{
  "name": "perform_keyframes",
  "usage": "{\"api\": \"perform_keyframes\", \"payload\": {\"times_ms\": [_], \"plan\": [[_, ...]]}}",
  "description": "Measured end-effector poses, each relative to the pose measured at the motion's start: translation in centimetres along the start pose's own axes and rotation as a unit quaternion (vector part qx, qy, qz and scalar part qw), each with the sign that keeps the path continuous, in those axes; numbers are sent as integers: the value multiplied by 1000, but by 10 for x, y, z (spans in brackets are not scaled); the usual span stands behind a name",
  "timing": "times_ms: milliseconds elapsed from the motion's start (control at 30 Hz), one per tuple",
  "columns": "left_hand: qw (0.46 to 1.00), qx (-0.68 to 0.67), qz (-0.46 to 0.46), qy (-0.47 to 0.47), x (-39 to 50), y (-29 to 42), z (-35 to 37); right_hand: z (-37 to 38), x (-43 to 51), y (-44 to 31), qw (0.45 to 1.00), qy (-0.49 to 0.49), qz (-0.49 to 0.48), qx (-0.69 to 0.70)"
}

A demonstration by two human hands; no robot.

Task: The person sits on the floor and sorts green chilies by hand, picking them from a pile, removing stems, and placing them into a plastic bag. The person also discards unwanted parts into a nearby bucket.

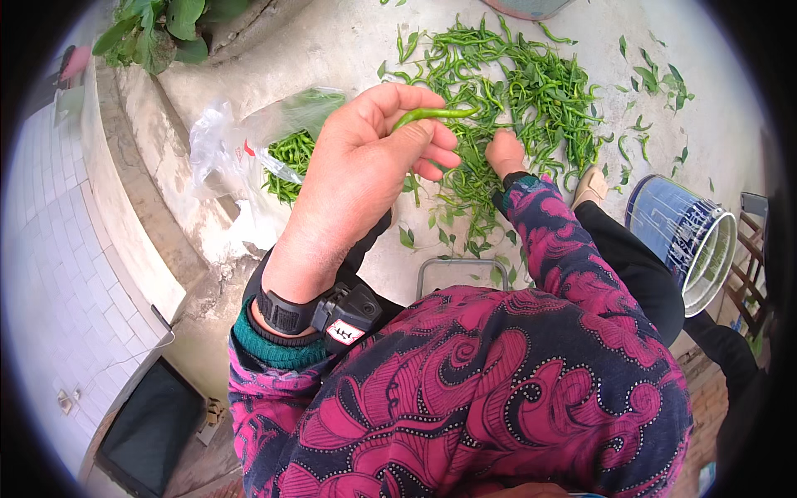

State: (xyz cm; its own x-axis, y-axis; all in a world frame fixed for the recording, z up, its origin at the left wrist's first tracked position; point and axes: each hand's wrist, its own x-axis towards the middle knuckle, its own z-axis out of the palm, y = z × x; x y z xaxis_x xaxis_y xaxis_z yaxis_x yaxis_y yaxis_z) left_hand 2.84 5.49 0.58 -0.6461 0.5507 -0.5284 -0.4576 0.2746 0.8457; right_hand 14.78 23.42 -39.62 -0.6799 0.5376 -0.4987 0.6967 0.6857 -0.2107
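Note:
Raised in front of me, my left hand [373, 149] pinches one green chili pepper [442, 113] between thumb and fingers. On its wrist is a black strap [286, 311] with a small device that bears writing. My right hand [505, 149] reaches down to a spread pile of green chili peppers [551, 106] mixed with leaves on the concrete ground. Its fingertips are hidden, so whether they grip a pepper is unclear. Left of the pile, a clear plastic bag [215, 146] lies partly over more green chili peppers [286, 165].
A blue-and-white bucket [666, 218] lies tipped on its side at the right, beyond my leg. Loose leaves [660, 81] dot the ground at upper right. A grey metal bar [464, 261] is just before my body. A raised concrete edge [152, 162] runs along the left.

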Motion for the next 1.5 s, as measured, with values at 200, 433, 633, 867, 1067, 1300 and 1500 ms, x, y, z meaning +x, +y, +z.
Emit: {"api": "perform_keyframes", "payload": {"times_ms": [200,433,633,867,1067,1300,1500], "plan": [[1000,-18,-10,18,5,-2,2,-32,10,38,940,-122,39,316],[999,20,-20,37,2,-8,11,-132,-28,25,691,-248,-12,679],[999,16,-17,-33,7,-23,14,-228,-79,-36,617,-247,-171,728],[958,231,98,-137,0,-21,28,-297,-138,-82,692,-176,-236,659],[980,165,74,-84,3,-12,20,-326,-127,-93,685,-193,-224,666],[996,-16,74,41,3,0,1,-393,18,-74,679,-30,-341,649],[993,-37,41,103,-3,8,-4,-185,23,10,866,-146,49,476]]}}
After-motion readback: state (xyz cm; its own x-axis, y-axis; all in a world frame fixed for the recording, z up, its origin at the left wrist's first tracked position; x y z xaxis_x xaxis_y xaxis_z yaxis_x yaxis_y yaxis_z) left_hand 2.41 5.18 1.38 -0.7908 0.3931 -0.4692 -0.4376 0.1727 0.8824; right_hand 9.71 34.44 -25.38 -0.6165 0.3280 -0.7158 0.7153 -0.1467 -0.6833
